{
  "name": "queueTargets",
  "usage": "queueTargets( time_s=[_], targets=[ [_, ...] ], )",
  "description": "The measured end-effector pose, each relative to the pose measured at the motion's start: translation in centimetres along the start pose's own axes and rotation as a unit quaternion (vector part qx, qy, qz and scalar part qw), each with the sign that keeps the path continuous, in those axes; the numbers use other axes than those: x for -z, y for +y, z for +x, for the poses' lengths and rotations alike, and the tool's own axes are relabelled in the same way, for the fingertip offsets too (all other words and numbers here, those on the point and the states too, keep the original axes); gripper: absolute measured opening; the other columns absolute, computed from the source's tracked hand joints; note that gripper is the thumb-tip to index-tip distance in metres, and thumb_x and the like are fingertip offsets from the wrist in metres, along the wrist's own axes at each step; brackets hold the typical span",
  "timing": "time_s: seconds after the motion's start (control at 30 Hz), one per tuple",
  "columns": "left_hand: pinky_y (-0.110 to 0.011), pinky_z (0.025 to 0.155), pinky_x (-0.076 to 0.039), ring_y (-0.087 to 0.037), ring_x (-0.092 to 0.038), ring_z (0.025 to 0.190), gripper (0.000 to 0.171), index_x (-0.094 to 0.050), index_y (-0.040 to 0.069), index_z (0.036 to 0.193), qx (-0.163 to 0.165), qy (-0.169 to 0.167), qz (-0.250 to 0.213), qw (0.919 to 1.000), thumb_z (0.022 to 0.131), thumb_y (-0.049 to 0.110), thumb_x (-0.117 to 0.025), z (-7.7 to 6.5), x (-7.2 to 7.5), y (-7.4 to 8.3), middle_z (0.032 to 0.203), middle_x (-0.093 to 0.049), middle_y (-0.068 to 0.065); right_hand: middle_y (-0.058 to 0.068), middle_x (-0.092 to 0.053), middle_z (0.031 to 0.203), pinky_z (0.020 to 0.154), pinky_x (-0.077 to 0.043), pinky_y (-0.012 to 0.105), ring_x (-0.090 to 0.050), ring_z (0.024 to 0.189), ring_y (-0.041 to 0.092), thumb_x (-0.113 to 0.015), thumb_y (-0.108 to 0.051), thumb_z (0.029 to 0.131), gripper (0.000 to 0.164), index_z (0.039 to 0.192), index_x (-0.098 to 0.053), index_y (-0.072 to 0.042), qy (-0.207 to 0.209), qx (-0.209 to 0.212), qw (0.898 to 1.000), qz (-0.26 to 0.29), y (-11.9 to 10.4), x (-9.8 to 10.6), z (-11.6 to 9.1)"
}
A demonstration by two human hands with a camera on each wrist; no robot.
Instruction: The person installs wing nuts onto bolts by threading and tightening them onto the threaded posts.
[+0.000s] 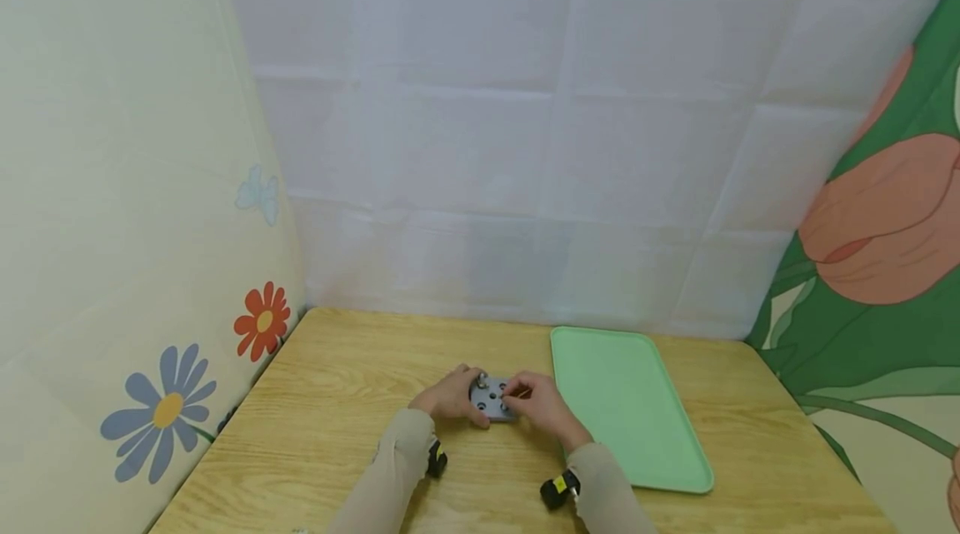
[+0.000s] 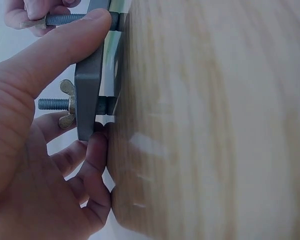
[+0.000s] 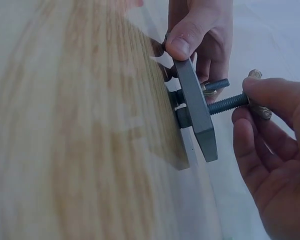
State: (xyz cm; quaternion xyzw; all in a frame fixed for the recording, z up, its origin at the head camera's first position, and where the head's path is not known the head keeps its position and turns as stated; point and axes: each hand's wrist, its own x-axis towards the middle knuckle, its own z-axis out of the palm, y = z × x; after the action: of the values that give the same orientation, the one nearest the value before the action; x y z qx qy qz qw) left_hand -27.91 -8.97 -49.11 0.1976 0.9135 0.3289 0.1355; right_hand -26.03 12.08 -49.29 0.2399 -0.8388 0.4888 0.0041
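A grey metal plate with several holes stands slightly above the wooden table, propped on bolt heads under it. My left hand grips it by the left side, its thumb against the near edge. One bolt sticks up through the plate with a brass wing nut seated against the surface. On a second upright bolt, my right hand pinches another wing nut at the tip, between thumb and fingers. A gap separates that nut from the plate.
A light green tray lies on the wooden table just right of the right hand. White cloth hangs behind the table, with patterned cloths on both sides. Each wrist wears a small black camera.
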Motion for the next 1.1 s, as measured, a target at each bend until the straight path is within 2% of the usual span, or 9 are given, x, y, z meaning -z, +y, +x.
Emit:
queueTargets(
  time_s=[0.27, 0.43, 0.57, 0.7, 0.77, 0.93, 1.1],
  targets=[
    [-0.034, 0.075, -0.042, -0.017, -0.047, 0.09, 0.082, -0.046, 0.009, 0.136, -0.006, 0.0, -0.001, 1.0, 0.068, 0.032, -0.085, 0.0, -0.2, -0.1, 0.115, -0.046, -0.003, -0.003, -0.06, 0.084, 0.067, -0.046, 0.026, -0.055, 0.078, 0.014, -0.073, -0.013, 0.083, 0.011, 0.082, -0.062, -0.011, 0.016, -0.02, 1.0, -0.004, 0.4, -0.5, 0.2],
    [-0.034, 0.078, -0.042, -0.016, -0.047, 0.092, 0.083, -0.046, 0.009, 0.136, -0.004, 0.0, 0.004, 1.0, 0.068, 0.033, -0.085, 0.0, -0.2, -0.1, 0.115, -0.046, -0.004, -0.001, -0.061, 0.089, 0.071, -0.044, 0.026, -0.053, 0.081, 0.013, -0.065, -0.002, 0.085, 0.006, 0.087, -0.065, -0.008, 0.008, -0.023, 1.0, -0.002, 0.4, -0.4, 0.0],
    [-0.034, 0.076, -0.042, -0.017, -0.047, 0.091, 0.083, -0.046, 0.008, 0.136, -0.005, 0.003, -0.001, 1.0, 0.067, 0.033, -0.086, -0.1, -0.2, 0.0, 0.115, -0.046, -0.004, 0.008, -0.063, 0.097, 0.073, -0.044, 0.028, -0.054, 0.084, 0.018, -0.056, 0.01, 0.083, 0.017, 0.092, -0.066, -0.001, -0.007, -0.014, 1.0, 0.013, -1.2, 0.2, -0.6],
    [-0.033, 0.075, -0.041, -0.017, -0.047, 0.089, 0.082, -0.047, 0.008, 0.135, -0.007, 0.005, -0.003, 1.0, 0.067, 0.033, -0.086, 0.0, -0.2, -0.1, 0.115, -0.046, -0.004, 0.012, -0.064, 0.101, 0.074, -0.045, 0.027, -0.055, 0.086, 0.018, -0.055, 0.008, 0.086, 0.015, 0.095, -0.066, 0.003, -0.017, -0.008, 1.0, 0.021, -2.6, 0.8, -1.1],
    [-0.033, 0.075, -0.041, -0.016, -0.046, 0.089, 0.082, -0.047, 0.009, 0.135, -0.007, 0.004, 0.0, 1.0, 0.067, 0.034, -0.086, 0.0, -0.2, -0.2, 0.115, -0.046, -0.004, 0.012, -0.064, 0.101, 0.073, -0.045, 0.027, -0.055, 0.086, 0.017, -0.056, 0.008, 0.086, 0.014, 0.096, -0.066, 0.003, -0.017, -0.007, 1.0, 0.02, -2.4, 0.8, -1.1],
    [-0.033, 0.074, -0.041, -0.017, -0.046, 0.088, 0.081, -0.047, 0.009, 0.134, -0.008, 0.004, 0.0, 1.0, 0.067, 0.033, -0.086, 0.1, -0.2, -0.3, 0.114, -0.046, -0.004, 0.005, -0.064, 0.098, 0.072, -0.046, 0.027, -0.056, 0.084, 0.014, -0.06, 0.005, 0.085, 0.014, 0.095, -0.068, -0.003, -0.007, -0.006, 1.0, 0.008, -0.1, 0.2, -0.6],
    [-0.034, 0.075, -0.042, -0.017, -0.046, 0.089, 0.082, -0.047, 0.01, 0.134, -0.007, 0.005, 0.002, 1.0, 0.067, 0.034, -0.086, 0.2, -0.2, -0.3, 0.114, -0.046, -0.004, 0.005, -0.066, 0.104, 0.074, -0.048, 0.03, -0.06, 0.088, 0.017, -0.065, -0.003, 0.086, 0.008, 0.091, -0.07, -0.007, 0.0, 0.003, 1.0, 0.01, 0.9, 0.2, -0.2]
  ],
)
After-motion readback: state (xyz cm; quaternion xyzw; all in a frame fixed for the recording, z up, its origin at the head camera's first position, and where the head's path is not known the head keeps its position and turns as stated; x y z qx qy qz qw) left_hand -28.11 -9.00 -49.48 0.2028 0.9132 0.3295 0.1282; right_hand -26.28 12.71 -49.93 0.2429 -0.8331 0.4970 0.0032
